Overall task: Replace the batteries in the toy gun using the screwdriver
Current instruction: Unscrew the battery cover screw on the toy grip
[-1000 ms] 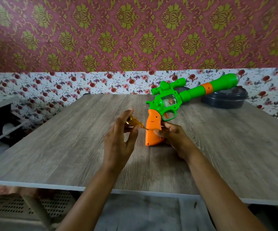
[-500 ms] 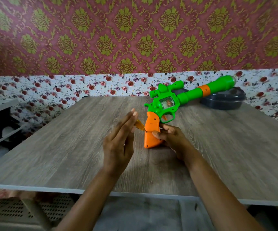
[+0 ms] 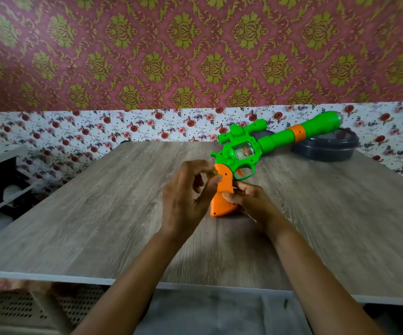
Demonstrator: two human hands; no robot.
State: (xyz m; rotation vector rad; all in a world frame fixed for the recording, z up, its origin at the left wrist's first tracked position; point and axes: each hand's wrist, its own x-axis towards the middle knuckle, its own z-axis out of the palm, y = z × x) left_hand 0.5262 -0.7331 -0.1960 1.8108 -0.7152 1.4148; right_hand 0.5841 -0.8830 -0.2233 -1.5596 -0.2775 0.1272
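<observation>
Toy gun [image 3: 244,153], grip-down on the table [image 3: 98,213]: right hand [image 3: 251,201] clasps its orange grip; left hand [image 3: 186,197] pinches a blurred screwdriver [image 3: 210,172] at the grip's upper edge. Behind the gun's barrel, a dark lidded container [image 3: 326,151], partly hidden.

One head-worn wide-angle view looks forward and down over the wooden table [image 3: 74,226]. Near range; patterned wall [image 3: 195,56] closes the background.

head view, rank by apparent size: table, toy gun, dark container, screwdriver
1. table
2. toy gun
3. dark container, partly behind the gun's barrel
4. screwdriver, mostly hidden in the left hand, so its full size is unclear
</observation>
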